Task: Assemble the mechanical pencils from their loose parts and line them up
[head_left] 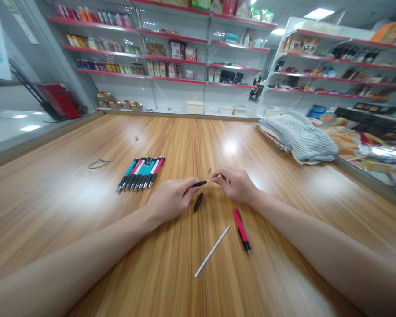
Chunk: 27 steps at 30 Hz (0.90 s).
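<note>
My left hand is closed round a pen with a black front section and a bit of red near the fingers. The fingertips of my right hand pinch the thin, pale end of that pen; the exact piece is too small to make out. Just below lies a loose black pen grip. A tiny spring-like piece rests above the fingers. Nearer to me are a white pen refill, lying slantwise, and a pink pen barrel with a black clip.
Several pens in teal, pink and white lie in a row to the left. Beyond them are a thin loop of cord and a small metallic bit. Folded cloths sit at the right edge, and stocked shelves stand behind the wooden table.
</note>
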Tool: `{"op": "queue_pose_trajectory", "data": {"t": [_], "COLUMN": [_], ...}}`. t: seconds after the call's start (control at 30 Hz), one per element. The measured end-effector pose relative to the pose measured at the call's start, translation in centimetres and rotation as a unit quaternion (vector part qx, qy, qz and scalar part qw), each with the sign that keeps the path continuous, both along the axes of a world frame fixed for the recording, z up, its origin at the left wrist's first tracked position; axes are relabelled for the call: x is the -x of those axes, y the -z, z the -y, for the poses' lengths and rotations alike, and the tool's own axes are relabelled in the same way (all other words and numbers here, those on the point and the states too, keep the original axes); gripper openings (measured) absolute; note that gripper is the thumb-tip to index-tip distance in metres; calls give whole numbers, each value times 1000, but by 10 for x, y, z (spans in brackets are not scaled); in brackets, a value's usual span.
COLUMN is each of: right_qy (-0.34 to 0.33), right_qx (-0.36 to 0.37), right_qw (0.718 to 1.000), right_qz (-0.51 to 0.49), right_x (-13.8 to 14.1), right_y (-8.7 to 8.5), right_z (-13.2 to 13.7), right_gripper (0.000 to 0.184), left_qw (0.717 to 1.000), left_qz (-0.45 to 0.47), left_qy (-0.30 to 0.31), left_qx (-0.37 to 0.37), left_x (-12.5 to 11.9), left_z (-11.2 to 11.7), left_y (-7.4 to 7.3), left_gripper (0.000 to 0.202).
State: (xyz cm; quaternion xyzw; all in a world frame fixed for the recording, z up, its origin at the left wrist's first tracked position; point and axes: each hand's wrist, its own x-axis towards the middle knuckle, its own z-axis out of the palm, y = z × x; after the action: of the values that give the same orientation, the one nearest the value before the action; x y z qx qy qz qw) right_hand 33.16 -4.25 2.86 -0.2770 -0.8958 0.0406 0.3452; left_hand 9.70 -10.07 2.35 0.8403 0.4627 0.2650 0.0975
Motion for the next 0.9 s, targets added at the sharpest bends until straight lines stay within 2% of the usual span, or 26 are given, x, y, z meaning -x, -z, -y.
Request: {"op": "queue_pose_trajectory", "data": {"t": [0.13, 0.37, 0.9], "right_qy": [-30, -64, -99], "right_qx": [-37, -54, -30], "right_qw": [999, 996, 993], "right_qz": [-11, -42, -50], "right_x": [1, 1, 7], "right_y": [-2, -2, -4], "right_z": [2, 0, 10], "right_gripper": [12, 10, 13], "left_qw": [1000, 1000, 999], "left_qz": [-3, 0, -17], "left_qy": [-4, 2, 21], "left_qx": [0, -8, -24], "left_x": [0, 0, 0], "left_z": [0, -1, -1], "left_y": [1, 0, 1], "left_gripper": [21, 22, 25]}}
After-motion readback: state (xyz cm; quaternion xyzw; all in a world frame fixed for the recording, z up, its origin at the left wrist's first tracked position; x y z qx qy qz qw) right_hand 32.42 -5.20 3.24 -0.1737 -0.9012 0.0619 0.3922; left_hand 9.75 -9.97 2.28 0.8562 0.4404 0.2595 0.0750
